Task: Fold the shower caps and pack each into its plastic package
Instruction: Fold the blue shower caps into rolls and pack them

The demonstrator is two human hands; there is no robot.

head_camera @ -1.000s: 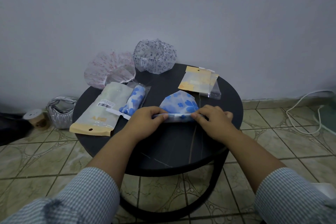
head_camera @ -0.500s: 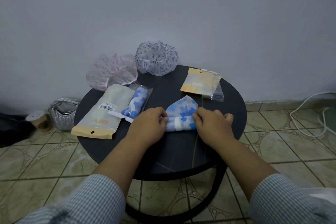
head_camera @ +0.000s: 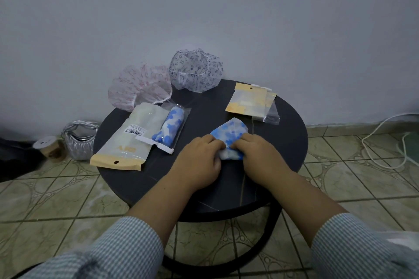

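Left hand (head_camera: 199, 156): grip pinched the near left end of the blue-flowered shower cap (head_camera: 231, 135), fingers curled over it.
Right hand (head_camera: 258, 154): grip clenched on the cap's near right end.
Cap: partly folded, lay on the round dark tabletop (head_camera: 283, 142) just right of centre, far point poking out past the knuckles.
Left edge: a large package (head_camera: 133, 138) with a barcode, and a clear package (head_camera: 171, 129) holding a rolled blue cap, touching side by side.
Far edge: a pink-printed cap (head_camera: 140, 86) and a dark-printed cap (head_camera: 196, 70) against the wall.
Far right: empty packages (head_camera: 251, 102) stacked.
Floor, left: a silver bag (head_camera: 79, 140) beside a small jar (head_camera: 48, 147).
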